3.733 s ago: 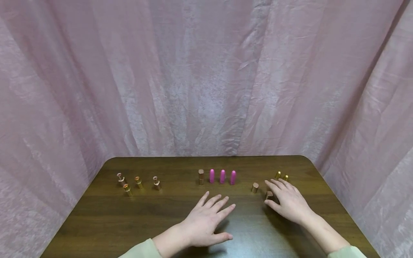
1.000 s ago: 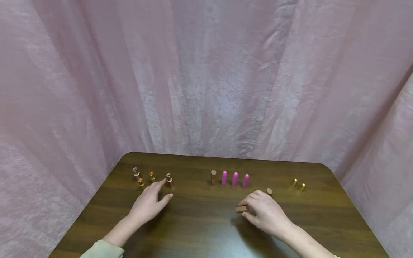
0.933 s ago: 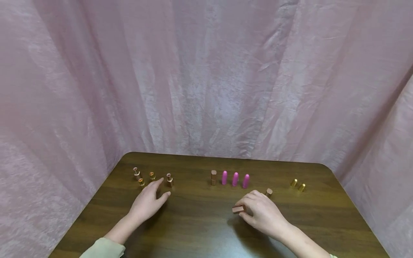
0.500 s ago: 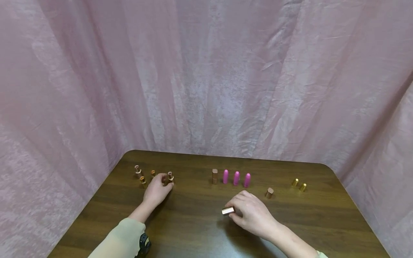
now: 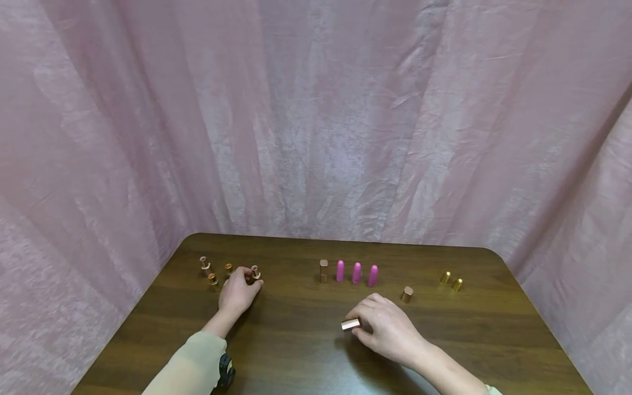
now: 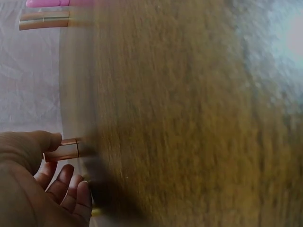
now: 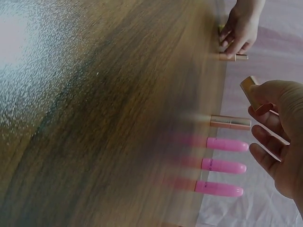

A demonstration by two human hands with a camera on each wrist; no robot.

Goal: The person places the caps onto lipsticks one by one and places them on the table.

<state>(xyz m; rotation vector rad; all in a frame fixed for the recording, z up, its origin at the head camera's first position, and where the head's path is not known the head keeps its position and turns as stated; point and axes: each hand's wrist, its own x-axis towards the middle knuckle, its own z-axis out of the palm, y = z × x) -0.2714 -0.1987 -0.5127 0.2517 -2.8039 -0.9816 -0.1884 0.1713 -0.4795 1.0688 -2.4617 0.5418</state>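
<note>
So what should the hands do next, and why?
Probably lift the open rose-gold tube toward the rose-gold cap: the left hand pinches that tube, the right hand holds the similarly coloured cap above the table, and a closed tube stands nearby.

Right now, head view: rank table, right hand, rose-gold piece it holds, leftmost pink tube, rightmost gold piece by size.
1. Table
2. Right hand
3. Rose-gold piece and leftmost pink tube: too alike to rank, piece partly covered
4. Rightmost gold piece
</note>
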